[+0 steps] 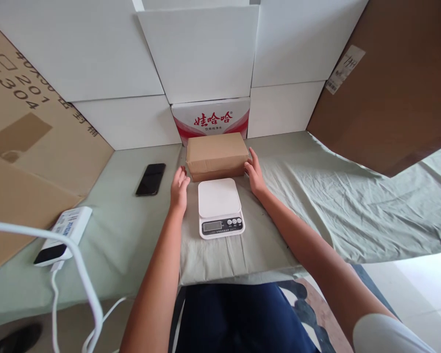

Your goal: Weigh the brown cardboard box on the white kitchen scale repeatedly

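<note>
A closed brown cardboard box (217, 152) lies on the green cloth. Just in front of it stands a white digital kitchen scale (219, 198) with a bare platform and a grey display that shows no readable figures. My left hand (179, 190) is beside the box's left front corner, fingers apart and nothing in them. At the box's right end is my right hand (255, 175), its fingers spread and the thumb side against the cardboard; it does not wrap round the box.
A black phone (151, 179) lies left of my left hand. Further left are a white power bank (64, 236) and a white cable (84, 274). White boxes (202, 54) stand behind, with large brown cartons (393, 88) at both sides. The cloth-covered table (279, 255) ends near my body.
</note>
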Motion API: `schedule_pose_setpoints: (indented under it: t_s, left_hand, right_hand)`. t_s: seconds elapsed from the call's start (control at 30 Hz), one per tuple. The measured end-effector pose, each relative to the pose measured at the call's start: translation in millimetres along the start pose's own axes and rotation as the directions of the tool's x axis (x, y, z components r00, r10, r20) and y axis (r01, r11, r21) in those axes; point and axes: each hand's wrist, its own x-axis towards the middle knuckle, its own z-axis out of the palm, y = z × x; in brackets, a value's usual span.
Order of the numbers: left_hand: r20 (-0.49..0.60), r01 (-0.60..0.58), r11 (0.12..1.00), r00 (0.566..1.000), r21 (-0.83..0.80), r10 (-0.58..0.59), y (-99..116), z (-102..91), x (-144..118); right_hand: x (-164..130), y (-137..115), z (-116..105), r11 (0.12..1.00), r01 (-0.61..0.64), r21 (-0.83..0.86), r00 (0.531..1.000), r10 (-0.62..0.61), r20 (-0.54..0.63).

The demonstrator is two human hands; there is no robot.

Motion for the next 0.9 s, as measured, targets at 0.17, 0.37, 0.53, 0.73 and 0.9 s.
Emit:
schedule_pose_setpoints:
  t_s: [0.17,0.37,0.53,0.73,0.9]
  left_hand:
    - [0.024,-0.012,1.0,1.0,0.024,0.012,2.1,1.8,-4.8]
    - [0.03,-0.041,0.999,0.999,0.014,0.041,4.8,6.5,-6.0]
    - [0.048,-0.029,1.0,0.998,0.011,0.028,5.7,8.5,-3.7]
    - [0.07,-0.038,0.999,0.997,-0.006,0.039,5.6,10.9,1.4]
    - [0.123,-0.037,0.999,0.992,0.024,0.034,3.3,10.6,4.0]
  right_hand:
    - [-1.9,-10.9,2.7,0.994,-0.082,0.067,0.995,0.086,-0.057]
    - [-2.4,-12.9,4.2,1.0,-0.013,0.02,0.999,0.014,-0.053]
    - [-2.0,-7.1,3.9,1.0,-0.01,0.007,0.998,0.01,-0.056]
    - [-3.7,-13.5,4.2,0.998,-0.028,0.052,0.998,0.03,-0.056]
    - [-4.5,-19.3,5.3,0.992,-0.093,0.091,0.995,0.094,-0.016]
